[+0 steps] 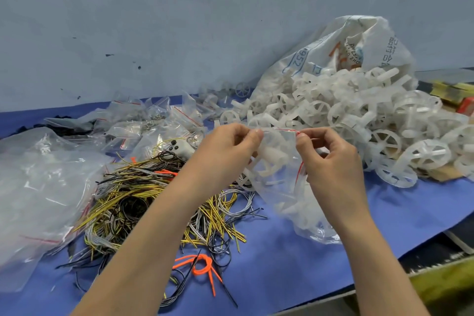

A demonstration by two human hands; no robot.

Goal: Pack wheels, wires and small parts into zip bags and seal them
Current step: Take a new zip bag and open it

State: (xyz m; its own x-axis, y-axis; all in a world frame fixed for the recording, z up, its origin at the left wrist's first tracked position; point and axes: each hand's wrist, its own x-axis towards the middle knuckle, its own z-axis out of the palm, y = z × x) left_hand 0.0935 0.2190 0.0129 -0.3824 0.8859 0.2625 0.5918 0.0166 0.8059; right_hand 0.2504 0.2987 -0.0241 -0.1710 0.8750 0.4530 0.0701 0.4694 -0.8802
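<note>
Head view: held up over the blue table [295,259] at centre, a clear zip bag [284,187] with white plastic wheels visible inside, long axis running from the red-lined mouth at 12 o'clock down to the bulging bottom at about 5 o'clock, where it sags onto the cloth. Mouth pointing up and away, red zip strip stretched roughly level between the two hands. Left hand [228,151] pinching the strip's left end between thumb and curled fingers; right hand [331,159] pinching the right end the same way, remaining fingers folded over the bag's side edge. Whether the seal is pressed fully closed along its run, not possible to tell. Directly behind the bag, toward 1 and 2 o'clock, a large heap of loose white wheels [359,120] spilling from an open woven sack [341,41] leaning at the grey wall. Below and left of the bag, toward 7 and 8 o'clock, a tangle of yellow, black and grey wires [143,202], crossed by the left forearm, with an orange cord [202,268] lying at 6 o'clock. Toward 10 and 11 o'clock, a scatter of small zip bags with parts [143,123]. At 9 o'clock, a big crumpled clear plastic bag [38,195] just beside the wires.
</note>
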